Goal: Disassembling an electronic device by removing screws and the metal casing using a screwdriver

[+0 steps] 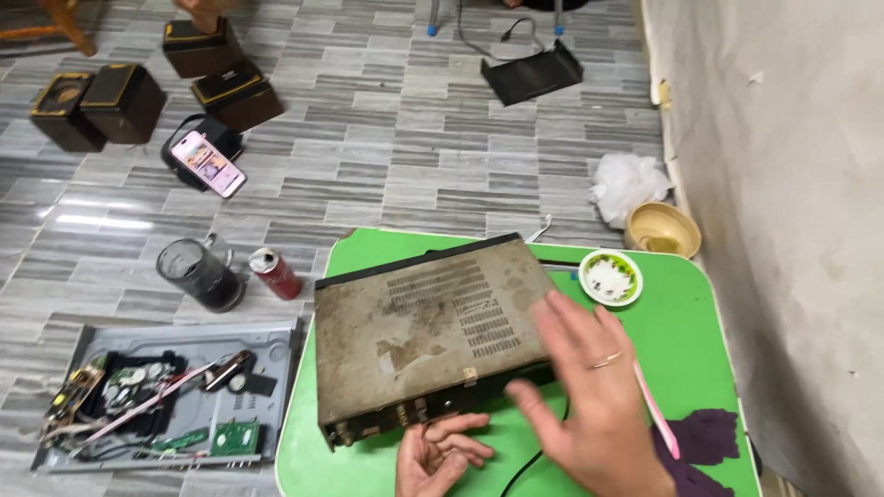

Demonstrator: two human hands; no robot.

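A dusty, rust-stained metal electronics box point(433, 322) with vent slots lies on a small green table point(686, 368). My right hand point(585, 396) hovers open over its near right corner, fingers spread, a ring on one finger. Palm up, my left hand point(442, 456) sits at the near edge, just below the box's rear sockets, fingers loosely curled and holding nothing. A black cable point(525, 465) runs between the two hands.
A small green-rimmed dish point(610, 277) with small parts, a pink stick-like tool point(657, 411) and a dark purple cloth point(704, 446) share the table. On the floor: an opened player chassis point(170, 396), glass mug point(200, 274), red can point(276, 273), phone point(208, 164), several speakers, a yellow bowl point(663, 230).
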